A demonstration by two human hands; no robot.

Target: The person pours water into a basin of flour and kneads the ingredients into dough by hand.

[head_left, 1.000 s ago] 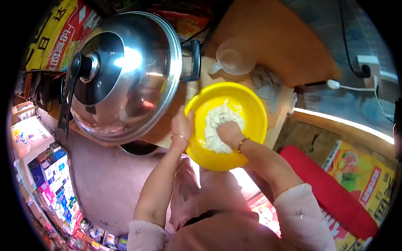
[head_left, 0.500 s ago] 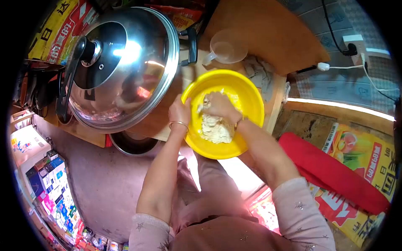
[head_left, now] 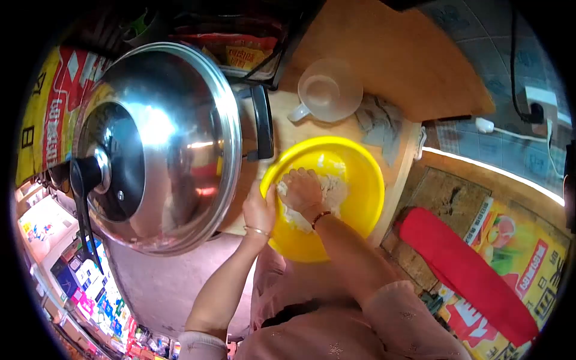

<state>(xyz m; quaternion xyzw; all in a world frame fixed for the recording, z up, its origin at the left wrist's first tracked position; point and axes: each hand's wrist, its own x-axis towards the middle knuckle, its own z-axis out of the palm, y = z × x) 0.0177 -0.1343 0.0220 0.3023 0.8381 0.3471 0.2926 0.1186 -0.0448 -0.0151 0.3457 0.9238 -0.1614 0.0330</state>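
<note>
The left hand (head_left: 259, 211) is gripping the rim of the round, glossy yellow bowl (head_left: 362, 201), which is resting on the wooden tabletop (head_left: 282, 114); the right hand (head_left: 302, 191) is reaching in palm-down, fingers partly spread, pressing pale, crumbly dough (head_left: 333, 193).

Your right hand (head_left: 302, 191) hides part of the flour (head_left: 335, 192); its fingertips are unclear. Your left fingers' far side is behind the bowl's rim (head_left: 373, 225).
</note>
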